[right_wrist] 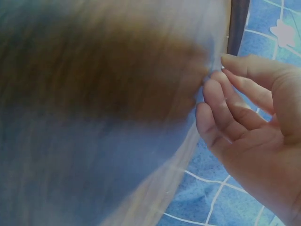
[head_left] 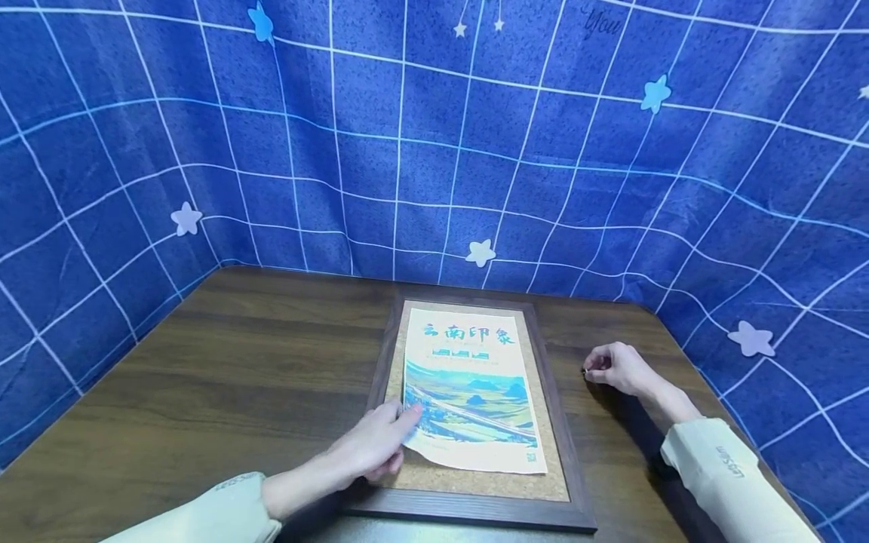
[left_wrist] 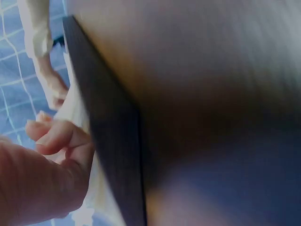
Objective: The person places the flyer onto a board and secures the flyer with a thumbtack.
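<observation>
A printed poster with a landscape and green characters lies on a cork board in a dark wooden frame on the table. My left hand rests on the frame's lower left, its straight fingers touching the poster's left edge, where the bottom corner curls up. In the left wrist view the left hand sits beside the frame and the poster. My right hand is on the table just right of the frame, fingertips pinching a small dark thing. The right wrist view shows the right hand with fingertips gathered.
The brown wooden table extends bare to the left of the frame. A blue cloth backdrop with a white grid and paper stars closes in the back and both sides. The frame's near edge lies close to the table's front.
</observation>
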{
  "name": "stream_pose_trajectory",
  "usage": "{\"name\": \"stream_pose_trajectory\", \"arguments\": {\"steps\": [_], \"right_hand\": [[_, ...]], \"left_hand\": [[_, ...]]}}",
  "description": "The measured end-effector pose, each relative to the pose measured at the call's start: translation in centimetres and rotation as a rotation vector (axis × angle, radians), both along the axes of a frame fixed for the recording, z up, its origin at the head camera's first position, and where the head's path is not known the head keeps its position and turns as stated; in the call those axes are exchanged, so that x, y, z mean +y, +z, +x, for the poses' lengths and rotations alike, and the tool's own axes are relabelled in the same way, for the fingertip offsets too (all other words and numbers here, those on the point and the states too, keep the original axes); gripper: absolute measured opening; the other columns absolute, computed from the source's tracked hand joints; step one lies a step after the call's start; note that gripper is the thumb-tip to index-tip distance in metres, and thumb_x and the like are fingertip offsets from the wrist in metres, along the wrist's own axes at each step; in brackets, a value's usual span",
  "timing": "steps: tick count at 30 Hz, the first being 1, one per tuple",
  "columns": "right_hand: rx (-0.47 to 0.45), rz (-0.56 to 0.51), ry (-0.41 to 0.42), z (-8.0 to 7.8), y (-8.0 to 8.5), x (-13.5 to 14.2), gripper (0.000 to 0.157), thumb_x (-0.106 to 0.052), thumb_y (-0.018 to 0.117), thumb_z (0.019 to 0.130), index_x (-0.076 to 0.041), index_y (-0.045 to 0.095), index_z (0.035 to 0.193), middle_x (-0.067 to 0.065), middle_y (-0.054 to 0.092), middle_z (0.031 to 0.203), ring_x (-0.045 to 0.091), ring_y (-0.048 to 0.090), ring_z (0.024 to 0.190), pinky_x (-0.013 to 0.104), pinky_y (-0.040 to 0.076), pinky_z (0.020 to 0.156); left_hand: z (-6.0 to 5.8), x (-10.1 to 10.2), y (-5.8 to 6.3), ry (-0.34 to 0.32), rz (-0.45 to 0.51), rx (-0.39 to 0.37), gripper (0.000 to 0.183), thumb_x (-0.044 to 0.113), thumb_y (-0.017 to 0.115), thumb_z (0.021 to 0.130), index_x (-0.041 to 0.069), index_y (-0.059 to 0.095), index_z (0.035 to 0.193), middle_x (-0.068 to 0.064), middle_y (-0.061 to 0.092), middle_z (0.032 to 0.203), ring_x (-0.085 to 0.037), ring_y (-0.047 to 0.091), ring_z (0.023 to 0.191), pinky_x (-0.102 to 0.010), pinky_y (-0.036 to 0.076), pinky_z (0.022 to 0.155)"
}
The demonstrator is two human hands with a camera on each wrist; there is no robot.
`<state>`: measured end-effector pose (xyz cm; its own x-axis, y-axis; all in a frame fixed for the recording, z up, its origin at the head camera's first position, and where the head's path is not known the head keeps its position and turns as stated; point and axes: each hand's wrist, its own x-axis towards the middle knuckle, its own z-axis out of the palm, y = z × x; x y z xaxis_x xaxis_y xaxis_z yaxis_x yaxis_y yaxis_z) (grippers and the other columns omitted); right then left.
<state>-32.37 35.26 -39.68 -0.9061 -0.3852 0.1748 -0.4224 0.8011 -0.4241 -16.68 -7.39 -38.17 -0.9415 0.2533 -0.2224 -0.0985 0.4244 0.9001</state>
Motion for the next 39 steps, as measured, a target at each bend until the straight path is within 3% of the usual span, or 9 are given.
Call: {"name": "stream_pose_trajectory", "arguments": {"steps": [4,7,10,13,16,19,27,31,39], "right_hand": [[-0.029,-0.05,0.006,0.0,0.6,-0.3,0.007,0.001,0.072,0.076,-0.001,0.069,0.082,0.005,0.069,0.07,0.001,0.056,0.06,0.018,0.046,0.059],[-0.045,-0.112,0.0,-0.2,1.1,-0.8,0.007,0.003,0.071,0.077,0.002,0.068,0.084,0.009,0.07,0.071,0.001,0.059,0.061,0.018,0.048,0.059],[-0.053,-0.181,-0.004,-0.6,1.6,-2.1,0.007,0.003,0.07,0.078,0.003,0.068,0.085,0.011,0.07,0.073,0.001,0.06,0.061,0.018,0.05,0.058],[-0.016,-0.204,0.001,-1.5,2.2,-4.0,0.007,0.0,0.071,0.078,0.002,0.069,0.085,0.011,0.07,0.074,0.0,0.058,0.062,0.017,0.048,0.06],[0.022,-0.213,0.013,-2.7,3.1,-6.4,0.008,-0.003,0.072,0.079,0.001,0.07,0.086,0.011,0.071,0.075,-0.001,0.058,0.062,0.016,0.048,0.061],[0.035,-0.217,0.015,-4.0,4.1,-8.9,0.008,-0.004,0.072,0.08,0.002,0.07,0.087,0.013,0.072,0.076,0.002,0.061,0.061,0.017,0.048,0.061],[0.036,-0.167,-0.054,-6.9,4.8,-14.7,0.007,-0.003,0.072,0.081,0.001,0.072,0.086,0.015,0.073,0.079,0.014,0.065,0.063,0.021,0.05,0.058],[-0.022,-0.148,-0.087,-8.0,3.9,-17.1,0.008,-0.004,0.072,0.083,0.001,0.073,0.088,0.015,0.073,0.082,0.02,0.067,0.069,0.023,0.051,0.061],[-0.05,-0.095,-0.116,-9.5,1.6,-20.2,0.006,-0.008,0.072,0.085,-0.003,0.074,0.088,0.01,0.073,0.085,0.017,0.064,0.075,0.03,0.052,0.072]], "left_hand": [[-1.1,-1.6,1.0,-0.031,-0.243,0.164,0.035,0.043,0.051,0.097,0.009,0.049,0.088,0.002,0.049,0.054,-0.007,0.035,0.04,-0.019,0.023,0.036],[-2.2,-2.4,1.2,-0.105,-0.392,0.325,0.023,0.03,0.06,0.093,0.009,0.051,0.09,0.002,0.049,0.063,-0.011,0.039,0.049,-0.022,0.027,0.043],[-3.3,-2.6,0.9,-0.227,-0.535,0.483,0.027,0.032,0.063,0.09,0.008,0.057,0.1,-0.002,0.055,0.084,-0.016,0.047,0.073,-0.028,0.036,0.062],[-4.3,-2.7,0.6,-0.38,-0.63,0.58,0.048,0.044,0.062,0.091,0.008,0.058,0.122,-0.013,0.053,0.125,-0.028,0.045,0.114,-0.045,0.038,0.09],[-5.2,-2.7,0.1,-0.52,-0.669,0.569,0.071,0.057,0.057,0.09,0.013,0.044,0.144,-0.019,0.027,0.157,-0.04,0.021,0.144,-0.062,0.021,0.112],[-5.7,-2.6,-0.4,-0.59,-0.707,0.525,0.085,0.065,0.053,0.088,0.016,0.029,0.153,-0.017,0.011,0.162,-0.04,0.007,0.15,-0.064,0.006,0.117],[-6.0,-2.5,-0.9,-0.603,-0.711,0.504,0.091,0.069,0.051,0.086,0.019,0.021,0.155,-0.012,0.009,0.163,-0.035,0.004,0.151,-0.063,0.001,0.118],[-5.9,-2.4,-0.9,-0.606,-0.705,0.498,0.091,0.069,0.051,0.086,0.018,0.021,0.155,-0.012,0.009,0.163,-0.036,0.005,0.151,-0.063,0.001,0.118],[-5.9,-2.4,-0.9,-0.603,-0.705,0.504,0.091,0.07,0.051,0.085,0.019,0.023,0.155,-0.012,0.01,0.163,-0.036,0.007,0.151,-0.062,0.002,0.118]]}}
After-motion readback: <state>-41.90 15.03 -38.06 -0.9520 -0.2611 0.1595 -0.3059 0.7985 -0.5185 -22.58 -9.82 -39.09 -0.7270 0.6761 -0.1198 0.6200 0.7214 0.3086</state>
